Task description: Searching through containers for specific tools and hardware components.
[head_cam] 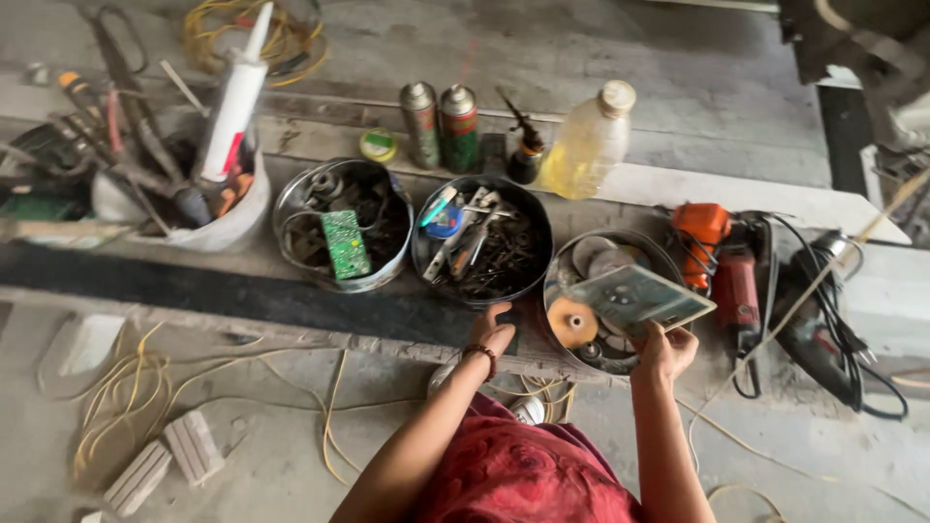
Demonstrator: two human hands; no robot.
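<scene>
Above the right hand (666, 351), flat packet (641, 299).

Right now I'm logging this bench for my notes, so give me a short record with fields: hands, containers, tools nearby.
left hand: left hand rests on the bench edge beside the middle tin
right hand: right hand holds a flat square packet over the right tin
right tin contents: discs
middle tin contents: small metal parts and tools
left tin: left tin holds a green circuit board
behind: two spray cans, plastic bottle
right side: orange power tool
</scene>
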